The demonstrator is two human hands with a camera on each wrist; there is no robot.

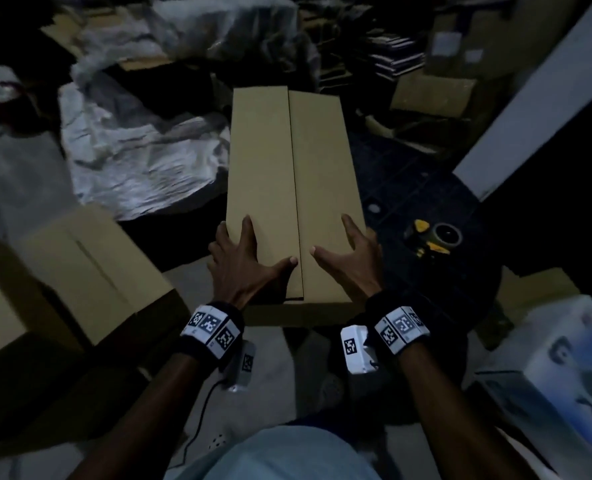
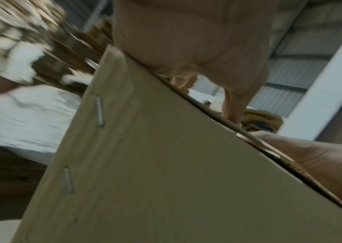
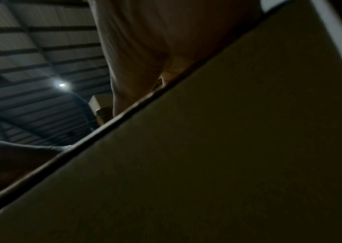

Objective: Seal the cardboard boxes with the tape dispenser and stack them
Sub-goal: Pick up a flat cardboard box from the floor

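The left hand (image 1: pixel 242 261) and right hand (image 1: pixel 350 258) lie spread and flat on the near end of a long box (image 1: pixel 292 188), 1 on each flap, gripping nothing. The box lies lengthwise ahead of the person, its 2 flaps meeting at an untaped centre seam. The dispenser (image 1: pixel 434 237) sits to its right, just beyond the right hand. To seal well, keep the flaps level and butted while 1 hand fetches the dispenser. Only the left wrist view shows staples (image 2: pixel 100 111) in the box's side; only the head view shows another box (image 1: pixel 90 268) at left.
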